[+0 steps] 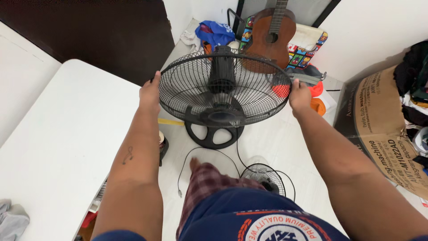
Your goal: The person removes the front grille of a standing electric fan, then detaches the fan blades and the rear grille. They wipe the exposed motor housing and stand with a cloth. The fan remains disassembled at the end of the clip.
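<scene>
1. My left hand [149, 93] grips the left rim of the round black wire fan guard [223, 87]; my fingers wrap over the rim's far side, thumb on the near side.
2. My right hand [299, 96] is clamped on the guard's right rim in the same way, so the guard spans the gap between my two hands.
3. The guard sits tilted, on the black fan motor housing [221, 73] at its centre, above the round black plastic fan base [213, 134] that stands on the white tiled floor [276, 143].
4. A thin black power cord [185, 165] trails across the floor from the base toward me.
5. A second, smaller black wire guard [264, 175] lies on the floor near my right knee.
6. The white tabletop [62, 134] is beside my left arm, its edge near my elbow.
7. A brown wooden acoustic guitar [269, 38] leans behind the fan; a brown cardboard box [379, 120] stands to the right.
</scene>
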